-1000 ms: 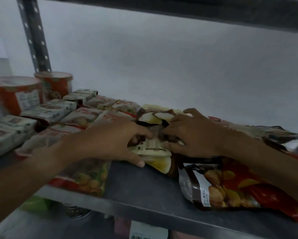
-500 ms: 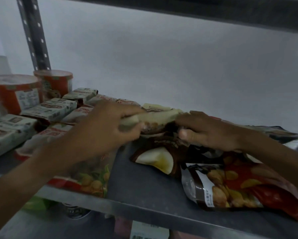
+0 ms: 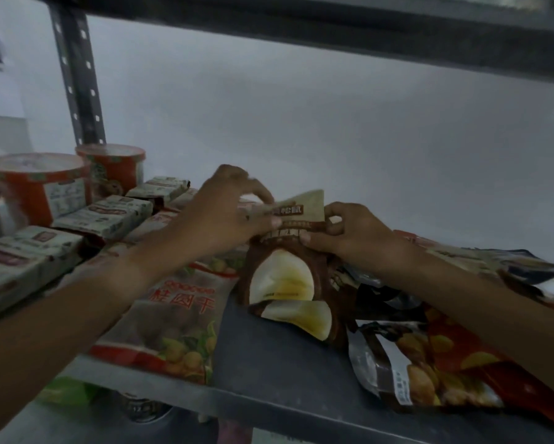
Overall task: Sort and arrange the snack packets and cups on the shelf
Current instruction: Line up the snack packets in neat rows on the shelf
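A brown snack packet (image 3: 285, 280) with pale yellow shapes stands tilted upright on the grey shelf (image 3: 269, 363). My left hand (image 3: 224, 216) pinches its top edge from the left. My right hand (image 3: 349, 235) grips the same top edge from the right. Another brown and yellow packet lies flat under its lower end. A longan packet (image 3: 179, 318) with red lettering lies left of it, under my left forearm. Orange cups (image 3: 38, 187) stand at the far left.
Rows of pale boxed packets (image 3: 102, 216) lie between the cups and my left hand. A red and brown nut packet (image 3: 429, 363) and several foil packets (image 3: 525, 270) lie at the right. A perforated upright (image 3: 77, 75) rises at the back left; another shelf (image 3: 301, 24) hangs overhead.
Both hands have lifted the brown packet's top edge up from lying flat, so the packet now stands tilted on the shelf. The hands rose with it.
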